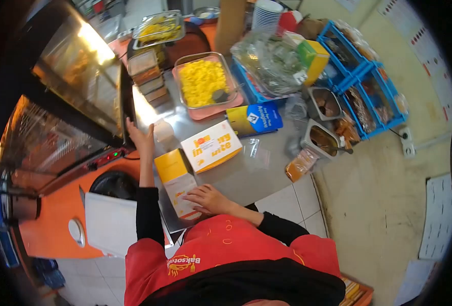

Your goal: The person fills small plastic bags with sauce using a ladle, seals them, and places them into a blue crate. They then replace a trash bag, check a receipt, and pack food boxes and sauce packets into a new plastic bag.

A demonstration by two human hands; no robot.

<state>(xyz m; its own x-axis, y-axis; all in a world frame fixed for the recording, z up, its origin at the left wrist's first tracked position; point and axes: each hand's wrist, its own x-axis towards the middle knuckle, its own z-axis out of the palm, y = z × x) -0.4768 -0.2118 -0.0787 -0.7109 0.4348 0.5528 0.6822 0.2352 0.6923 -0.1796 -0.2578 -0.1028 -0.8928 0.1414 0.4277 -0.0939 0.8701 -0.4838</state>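
My left hand (142, 136) reaches forward at the edge of the glass-fronted food warmer (83, 76), fingers apart and nothing seen in them. My right hand (210, 199) lies with fingers extended on the white and yellow carton (177, 178) at the near edge of the metal table (246, 176). Just beyond it sits a second white carton (211, 145) with orange and yellow lettering. A small pale wrapped item (163, 131) rests right of my left hand.
A glass dish of yellow food (203, 79) with a dark scoop stands further back, beside stacked containers (148, 74). A blue and yellow packet (255, 119), metal sauce pans (320, 140) and blue racks (361, 81) line the right. A white board (111, 219) lies on the orange counter at left.
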